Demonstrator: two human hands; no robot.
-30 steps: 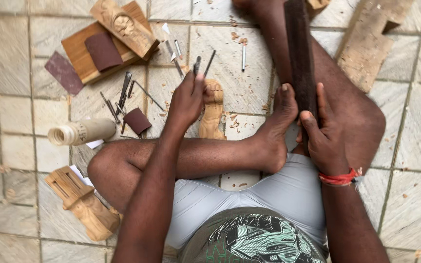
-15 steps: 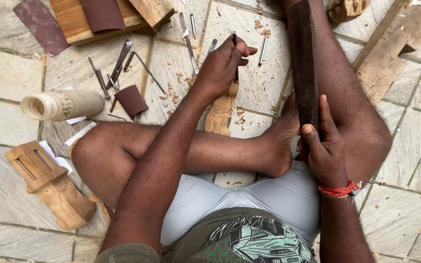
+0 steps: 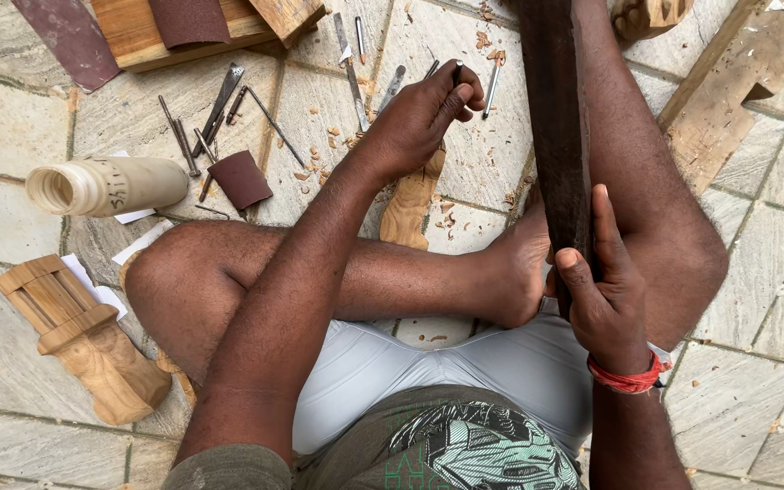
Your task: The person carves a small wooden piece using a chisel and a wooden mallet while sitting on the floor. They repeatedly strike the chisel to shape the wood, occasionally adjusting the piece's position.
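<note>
Setting: on a tiled stone floor (image 3: pixel 773 272), seen from above, a person sits cross-legged with wood shavings scattered at the far side.
Left hand: the left hand (image 3: pixel 424 113) is stretched to the far middle, fingers curled shut around a thin metal carving tool (image 3: pixel 457 71) whose dark tip shows above the knuckles.
Right hand: the right hand (image 3: pixel 602 295) sits near, at the right, beside the foot; its fingers and thumb wrap the lower end of a long dark wooden piece (image 3: pixel 557 136).
Dark wooden piece: it runs from the right hand away to the far edge, lying along the inner side of the right leg, roughly upright in the view.
Carved light figure: a pale carved wooden piece (image 3: pixel 410 204) lies on the floor under the left forearm, partly hidden by it.
Loose tools: several slim metal chisels (image 3: pixel 220 109) lie to the far left, and a few more (image 3: pixel 351 54) lie just left of the left hand.
Sandpaper: a small dark brown square (image 3: pixel 240 179) rests near the chisels.
Pale cylinder: a cream turned cylinder (image 3: pixel 106 186) lies on its side at the left.
Near-left carving: a light wooden carved block (image 3: pixel 83 331) lies beside the left knee.
Far planks: a wooden board (image 3: pixel 138 27) with sandpaper on it lies at the far left; a rough plank (image 3: pixel 728 100) lies at the far right.
</note>
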